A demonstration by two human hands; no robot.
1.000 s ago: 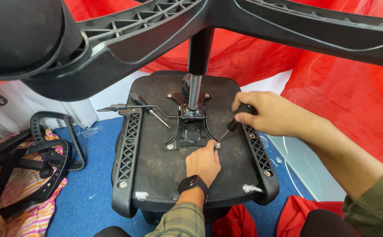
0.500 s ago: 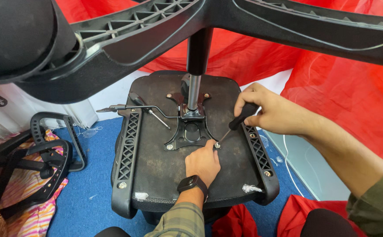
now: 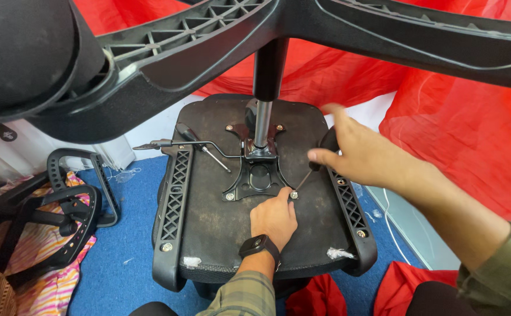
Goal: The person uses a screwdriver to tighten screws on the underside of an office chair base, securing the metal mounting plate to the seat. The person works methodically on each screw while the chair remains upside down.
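Observation:
An office chair is upside down, with the black underside of its seat facing me. A metal mechanism plate is bolted at the centre. My right hand grips the black handle of a screwdriver, whose tip rests on a bolt at the plate's near right corner. My left hand, wearing a black watch, lies on the seat with its fingertips pinched at that bolt and the tip.
The gas column rises from the plate to the black star base overhead. A second screwdriver and a lever lie at the seat's left. Loose armrests sit on blue carpet. Red cloth hangs on the right.
My right hand has shifted its grip round the screwdriver handle, and its fingers are now more stretched out. My left hand has stayed at the bolt.

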